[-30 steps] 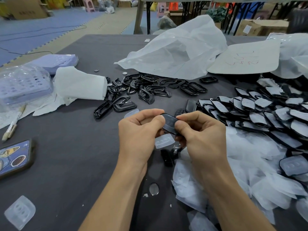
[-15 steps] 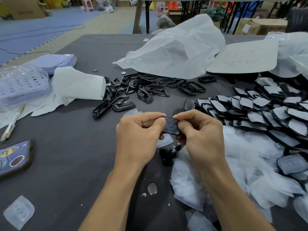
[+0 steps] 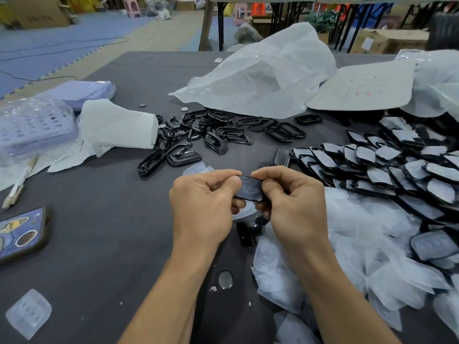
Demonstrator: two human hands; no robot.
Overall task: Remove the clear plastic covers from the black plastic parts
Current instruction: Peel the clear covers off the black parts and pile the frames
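Both hands hold one black plastic part with a clear cover on it, just above the dark table. My left hand pinches its left end and my right hand pinches its right end. Rows of covered black parts lie to the right. Bare black frames are heaped beyond my hands. Loose clear covers pile up under my right forearm.
A large crumpled plastic bag and a card sheet lie at the back. White paper and lilac baskets sit left, with a phone, brushes and a lone clear cover. A coin cell lies between my forearms.
The hands have stayed in place on the part. It now lies flatter between the fingertips, and the thumbs have shifted slightly along its ends.
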